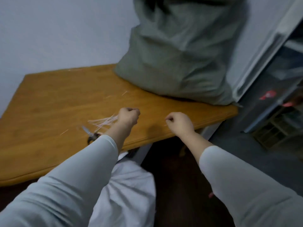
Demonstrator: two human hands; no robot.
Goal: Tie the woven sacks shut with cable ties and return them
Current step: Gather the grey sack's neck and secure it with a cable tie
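Note:
A large grey-green woven sack (177, 59) stands on the far right end of the wooden table (57, 99); its top runs out of view. My left hand (128, 116) is curled in a fist over the table's front part, and a fan of pale cable ties (103, 122) spreads out from its left side, apparently gripped. To the right, near the table's front edge, my right hand (179, 122) is curled with fingertips pinched on what looks like a single thin cable tie. Both hands are well short of the sack.
Scissors (91, 135) lie on the table just left of my left forearm. Loose tie pieces (124, 93) lie scattered on the wood. A white bundle of cloth (129, 185) sits below the table edge. A grey cabinet (268, 66) stands at the right.

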